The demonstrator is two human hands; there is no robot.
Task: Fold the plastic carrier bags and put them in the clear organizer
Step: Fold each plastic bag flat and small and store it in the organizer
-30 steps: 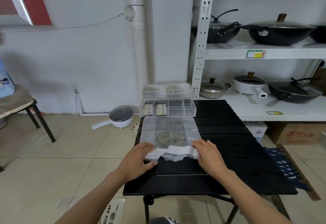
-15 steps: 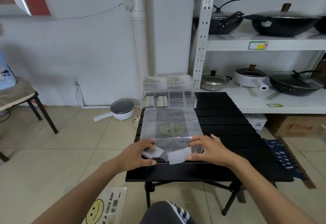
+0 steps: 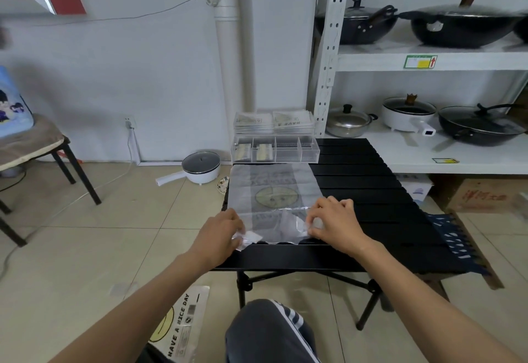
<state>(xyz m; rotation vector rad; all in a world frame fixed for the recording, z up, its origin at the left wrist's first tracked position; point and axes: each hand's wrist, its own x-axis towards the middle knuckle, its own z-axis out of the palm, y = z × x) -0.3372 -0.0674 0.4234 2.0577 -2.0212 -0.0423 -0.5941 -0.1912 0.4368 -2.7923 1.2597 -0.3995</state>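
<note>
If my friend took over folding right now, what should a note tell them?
Left hand: pinching the near left handle of the plastic bag.
Right hand: fingers curled on the bag's near right handle.
The bag lies flat on the black table, its far edge close to the clear organizer.
Done: two folded bags sit in the organizer's two left compartments.
Left: fold this bag and slot it into a free compartment. Another bag lies on the floor by the knee.
</note>
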